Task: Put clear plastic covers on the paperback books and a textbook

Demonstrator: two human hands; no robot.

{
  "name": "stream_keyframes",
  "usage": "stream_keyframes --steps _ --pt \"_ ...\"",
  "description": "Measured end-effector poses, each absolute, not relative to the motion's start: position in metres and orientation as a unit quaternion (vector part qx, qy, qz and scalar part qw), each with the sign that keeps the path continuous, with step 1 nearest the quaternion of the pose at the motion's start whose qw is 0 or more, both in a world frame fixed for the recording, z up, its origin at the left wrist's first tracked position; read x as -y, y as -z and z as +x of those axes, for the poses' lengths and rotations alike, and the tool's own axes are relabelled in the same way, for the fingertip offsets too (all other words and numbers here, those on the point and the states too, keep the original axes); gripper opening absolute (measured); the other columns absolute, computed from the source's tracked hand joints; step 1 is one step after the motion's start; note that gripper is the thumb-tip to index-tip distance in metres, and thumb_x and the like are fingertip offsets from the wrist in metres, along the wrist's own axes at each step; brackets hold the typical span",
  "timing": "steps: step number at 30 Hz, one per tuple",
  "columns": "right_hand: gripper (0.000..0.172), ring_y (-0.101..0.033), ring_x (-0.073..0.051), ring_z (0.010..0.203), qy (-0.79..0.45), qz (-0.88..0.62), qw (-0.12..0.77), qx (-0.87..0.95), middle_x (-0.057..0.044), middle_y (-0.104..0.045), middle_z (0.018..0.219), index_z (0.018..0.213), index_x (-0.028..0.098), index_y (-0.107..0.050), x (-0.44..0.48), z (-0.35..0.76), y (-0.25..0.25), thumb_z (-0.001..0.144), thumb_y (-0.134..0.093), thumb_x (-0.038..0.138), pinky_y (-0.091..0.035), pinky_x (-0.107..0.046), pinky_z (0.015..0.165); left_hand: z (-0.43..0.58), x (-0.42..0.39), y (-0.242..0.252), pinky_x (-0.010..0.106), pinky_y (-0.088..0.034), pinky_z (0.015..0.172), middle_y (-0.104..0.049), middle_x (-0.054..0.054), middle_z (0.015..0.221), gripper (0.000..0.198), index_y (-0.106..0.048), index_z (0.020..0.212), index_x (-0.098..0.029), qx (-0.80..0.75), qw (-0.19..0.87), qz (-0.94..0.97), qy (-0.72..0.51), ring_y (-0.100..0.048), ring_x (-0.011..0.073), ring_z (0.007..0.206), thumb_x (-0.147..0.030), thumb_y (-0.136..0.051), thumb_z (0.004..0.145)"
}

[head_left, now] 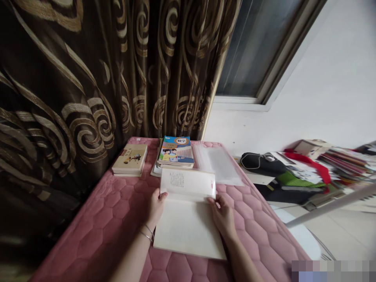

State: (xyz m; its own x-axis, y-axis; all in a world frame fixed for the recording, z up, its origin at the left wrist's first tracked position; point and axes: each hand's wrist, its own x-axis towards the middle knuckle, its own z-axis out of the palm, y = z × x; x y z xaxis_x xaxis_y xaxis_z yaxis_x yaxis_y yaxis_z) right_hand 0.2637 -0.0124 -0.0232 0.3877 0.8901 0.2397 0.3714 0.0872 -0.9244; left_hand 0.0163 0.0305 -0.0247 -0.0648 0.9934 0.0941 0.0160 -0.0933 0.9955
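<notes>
An open book [188, 227] lies on the pink quilted surface [249, 219], its upper cover flap raised and showing printed text. My left hand [157, 203] pinches the left edge of that flap between thumb and fingers. At the opposite edge, my right hand [221, 213] grips the flap in the same way. Just beyond the book sits a stack topped by a blue textbook [178, 150] with cartoon children on it. Clear plastic book covers [220, 164] lie to the right of this stack.
A stack of tan books [131, 158] rests at the back left, near the brown patterned curtain [164, 78]. On the right, beyond the pink surface, are a black pouch [261, 162], a red strap [311, 166], piled papers and books, and a slanted pale bar [331, 205].
</notes>
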Motion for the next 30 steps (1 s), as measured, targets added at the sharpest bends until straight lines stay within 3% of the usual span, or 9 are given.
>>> stream_keyframes --steps 6,12,20,24,30 --pt "0.044 -0.059 -0.021 0.071 -0.275 -0.606 0.564 0.488 -0.007 -0.067 0.076 0.084 0.016 -0.063 0.011 0.263 0.019 0.073 -0.062 0.059 -0.045 -0.029 0.063 0.015 -0.030 0.022 0.035 -0.048 0.081 -0.071 0.007 0.079 0.031 -0.064 0.086 -0.014 -0.529 0.429 0.519 -0.516 -0.065 0.0264 0.088 -0.042 -0.061 0.072" --pt "0.045 -0.057 -0.020 0.063 -0.342 -0.575 0.587 0.455 -0.004 -0.065 0.066 0.078 0.017 -0.065 0.011 0.265 0.015 0.062 -0.072 0.059 -0.044 -0.029 0.056 0.017 -0.028 0.012 0.033 -0.048 0.081 -0.072 0.008 0.087 0.036 -0.063 0.090 -0.015 -0.474 0.485 0.505 -0.533 -0.065 0.0244 0.088 -0.044 -0.064 0.070" --pt "0.049 -0.061 -0.023 0.070 -0.346 -0.596 0.569 0.449 -0.008 -0.070 0.075 0.073 0.016 -0.065 0.011 0.263 0.014 0.061 -0.069 0.064 -0.046 -0.031 0.060 0.016 -0.028 0.017 0.030 -0.047 0.076 -0.070 0.004 0.081 0.036 -0.064 0.087 -0.014 -0.507 0.463 0.508 -0.520 -0.063 0.0223 0.083 -0.048 -0.060 0.074" --pt "0.049 -0.060 -0.022 0.068 -0.323 -0.613 0.559 0.455 -0.008 -0.069 0.072 0.071 0.016 -0.064 0.011 0.262 0.012 0.063 -0.065 0.065 -0.045 -0.030 0.058 0.016 -0.029 0.021 0.028 -0.047 0.072 -0.066 0.001 0.072 0.037 -0.062 0.085 -0.015 -0.516 0.450 0.514 -0.516 -0.061 0.0206 0.078 -0.050 -0.058 0.076" --pt "0.048 -0.058 -0.021 0.063 -0.310 -0.613 0.563 0.459 -0.006 -0.066 0.065 0.066 0.018 -0.061 0.011 0.259 0.010 0.063 -0.064 0.066 -0.043 -0.029 0.054 0.016 -0.027 0.016 0.028 -0.047 0.074 -0.067 0.003 0.076 0.034 -0.062 0.086 -0.014 -0.501 0.455 0.522 -0.519 -0.062 0.0204 0.079 -0.047 -0.057 0.077"
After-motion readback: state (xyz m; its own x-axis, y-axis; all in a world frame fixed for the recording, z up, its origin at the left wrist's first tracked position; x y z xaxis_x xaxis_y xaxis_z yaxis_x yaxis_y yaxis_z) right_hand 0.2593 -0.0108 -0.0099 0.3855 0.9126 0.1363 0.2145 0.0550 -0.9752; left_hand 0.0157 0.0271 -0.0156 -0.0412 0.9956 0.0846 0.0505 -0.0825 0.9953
